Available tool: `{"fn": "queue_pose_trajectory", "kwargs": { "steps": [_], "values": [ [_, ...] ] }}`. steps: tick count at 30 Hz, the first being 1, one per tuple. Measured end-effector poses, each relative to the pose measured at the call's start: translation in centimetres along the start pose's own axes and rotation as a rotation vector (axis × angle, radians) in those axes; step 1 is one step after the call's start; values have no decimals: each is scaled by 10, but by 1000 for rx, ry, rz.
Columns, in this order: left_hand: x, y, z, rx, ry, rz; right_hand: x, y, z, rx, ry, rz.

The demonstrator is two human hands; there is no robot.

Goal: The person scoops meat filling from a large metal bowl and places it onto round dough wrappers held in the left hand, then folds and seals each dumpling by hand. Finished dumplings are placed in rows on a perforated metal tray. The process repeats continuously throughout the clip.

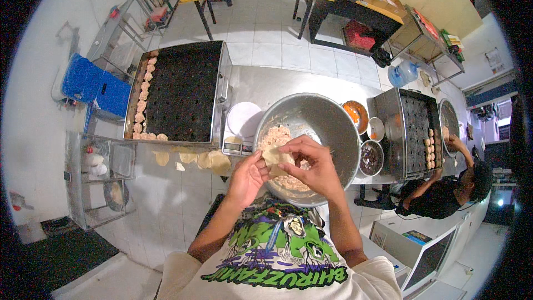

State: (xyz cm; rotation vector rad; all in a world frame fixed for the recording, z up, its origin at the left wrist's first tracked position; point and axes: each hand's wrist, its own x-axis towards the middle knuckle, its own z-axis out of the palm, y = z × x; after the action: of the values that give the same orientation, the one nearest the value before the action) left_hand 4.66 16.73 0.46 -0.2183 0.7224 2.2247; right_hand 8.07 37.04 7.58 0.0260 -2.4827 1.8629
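A pale, thin round dumpling wrapper (272, 155) is held over the near left part of a large metal basin (340, 119). My left hand (248, 182) supports it from the left, fingers closed on its edge. From the right, my right hand (312, 165) pinches it between thumb and fingers. Any filling inside the wrapper is hidden from this view. Pinkish minced filling (276, 135) lies in the basin, under and around both hands. More flat wrappers (215, 161) lie at the table's near edge, left of my left hand.
Left stands a square metal steamer tray (224, 72) with dumplings (143, 95) along two sides. A scale (232, 145) and white disc (244, 119) sit beside the basin. Right are an orange-filled bowl (355, 115), a bowl of dark pieces (371, 158), another tray (388, 133) and a co-worker (444, 194).
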Motion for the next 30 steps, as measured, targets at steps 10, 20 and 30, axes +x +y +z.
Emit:
{"fn": "queue_pose_trajectory", "kwargs": {
  "steps": [10,20,30],
  "values": [
    [-4,-12,-3,122,83,131,-2,3,4,-15,61,-18],
    [-1,-17,-2,173,132,172,-8,5,5,14,75,19],
    [-1,-15,-24,14,99,217,-8,26,-9,29,159,77]
  ]
}}
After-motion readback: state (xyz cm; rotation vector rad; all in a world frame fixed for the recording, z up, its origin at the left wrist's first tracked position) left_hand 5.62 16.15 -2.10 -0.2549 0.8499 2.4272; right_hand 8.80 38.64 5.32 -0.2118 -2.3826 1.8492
